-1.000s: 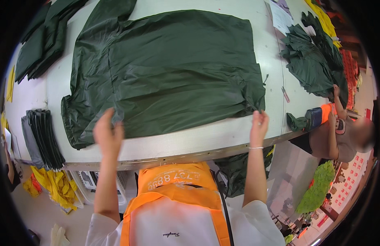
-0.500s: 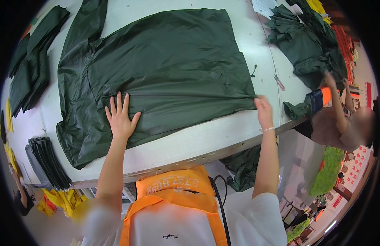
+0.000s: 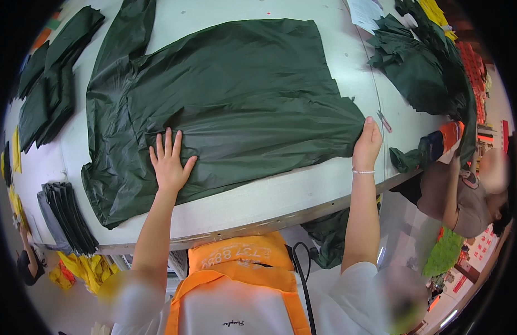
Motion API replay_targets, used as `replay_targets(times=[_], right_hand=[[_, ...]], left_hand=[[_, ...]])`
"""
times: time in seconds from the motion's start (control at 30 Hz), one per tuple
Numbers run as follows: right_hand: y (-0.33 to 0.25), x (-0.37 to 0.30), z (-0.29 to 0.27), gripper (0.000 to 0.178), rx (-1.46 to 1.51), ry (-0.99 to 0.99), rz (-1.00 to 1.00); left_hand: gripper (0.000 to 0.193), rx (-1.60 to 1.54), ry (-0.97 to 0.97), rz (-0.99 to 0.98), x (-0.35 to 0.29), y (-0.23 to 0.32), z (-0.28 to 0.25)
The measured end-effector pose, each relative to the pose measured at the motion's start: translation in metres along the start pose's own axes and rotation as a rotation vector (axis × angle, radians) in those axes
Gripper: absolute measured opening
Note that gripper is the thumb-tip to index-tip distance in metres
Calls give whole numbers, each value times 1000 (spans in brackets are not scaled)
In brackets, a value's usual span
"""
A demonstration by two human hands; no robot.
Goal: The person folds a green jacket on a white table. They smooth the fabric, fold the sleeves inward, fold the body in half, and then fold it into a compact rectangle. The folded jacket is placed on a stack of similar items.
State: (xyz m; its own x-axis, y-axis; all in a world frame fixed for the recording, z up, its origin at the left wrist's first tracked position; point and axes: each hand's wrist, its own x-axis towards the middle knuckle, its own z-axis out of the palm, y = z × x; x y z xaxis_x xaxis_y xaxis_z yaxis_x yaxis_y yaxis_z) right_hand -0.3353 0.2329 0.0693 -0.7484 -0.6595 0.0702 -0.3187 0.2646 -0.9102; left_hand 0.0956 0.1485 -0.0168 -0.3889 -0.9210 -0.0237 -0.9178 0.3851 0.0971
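**White worktable (image 3: 281,192) bears dark green garment (image 3: 236,84), spread wide**

The worktable, edged in metal along its front, runs across the scene. Wrinkled and faintly glossy, the garment lies over the table's middle, one sleeve reaching toward the far side. A co-worker (image 3: 465,198) in a grey-brown top is at the table's right end, where a loose heap of dark green fabric (image 3: 415,84) is piled. Folded dark green bundles (image 3: 57,84) lie at the table's far left; a narrower stack of dark pieces (image 3: 71,218) sits at its front left. A white sheet of paper (image 3: 363,14) lies toward the table's far right. Left of the table's centre, the left hand (image 3: 172,164) rests flat on the garment, palm down, fingers spread, clasping nothing. Toward the table's right end, the right hand (image 3: 368,142) grips the garment's near right corner. Small snips (image 3: 385,121) lie on the table's right part.
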Motion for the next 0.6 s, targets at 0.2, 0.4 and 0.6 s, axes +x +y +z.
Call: replay_targets(times=[0.2,0.4,0.6], right_hand=[[-8,-2,49,32,-607,54,-586],[9,-60,131,46,-1019,-447,-726],[-40,6,175,46,-815,-454,-851]], left_hand=[[78,-95,5,-18,1,-2,-5],[75,-168,34,-18,1,-8,-5],[60,-495,380,8,29,-81,-39]])
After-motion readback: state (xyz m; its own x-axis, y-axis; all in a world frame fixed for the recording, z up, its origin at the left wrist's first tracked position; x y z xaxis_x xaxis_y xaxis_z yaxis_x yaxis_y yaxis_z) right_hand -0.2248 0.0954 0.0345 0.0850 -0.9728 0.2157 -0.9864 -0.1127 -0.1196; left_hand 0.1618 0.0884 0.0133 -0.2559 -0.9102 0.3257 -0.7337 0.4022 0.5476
